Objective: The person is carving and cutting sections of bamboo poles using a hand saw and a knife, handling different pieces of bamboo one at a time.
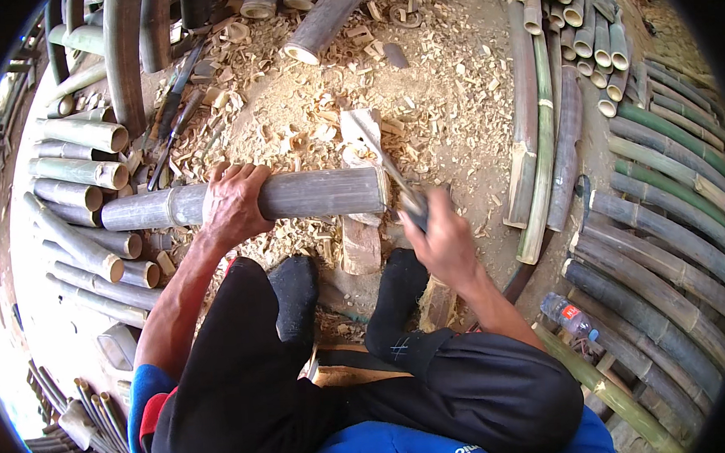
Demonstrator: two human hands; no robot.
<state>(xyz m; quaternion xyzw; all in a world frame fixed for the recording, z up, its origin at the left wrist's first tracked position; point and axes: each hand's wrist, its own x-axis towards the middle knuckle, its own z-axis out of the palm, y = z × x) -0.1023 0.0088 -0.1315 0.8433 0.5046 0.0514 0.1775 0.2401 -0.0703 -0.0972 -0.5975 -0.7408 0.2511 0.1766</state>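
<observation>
A thick dark bamboo section [319, 193] lies crosswise in front of me, with a pale, trimmed right end. My left hand [236, 199] is wrapped over its middle from above. Beneath its right end is a pale wooden block [361, 245], with more light wood showing on the far side. My right hand [439, 237] is closed around the dark handle of a long-bladed knife [383, 160], slightly blurred. The blade slants up and left, passing close by the bamboo's right end; whether it touches cannot be made out.
Wood chips [446, 97] cover the ground. Cut bamboo pieces [85, 173] lie stacked at left, with bamboo lengths [662, 233] in rows at right. A plastic bottle [569, 315] lies among them. Dark-handled tools [175, 113] rest at upper left. My dark-socked feet [294, 293] flank the block.
</observation>
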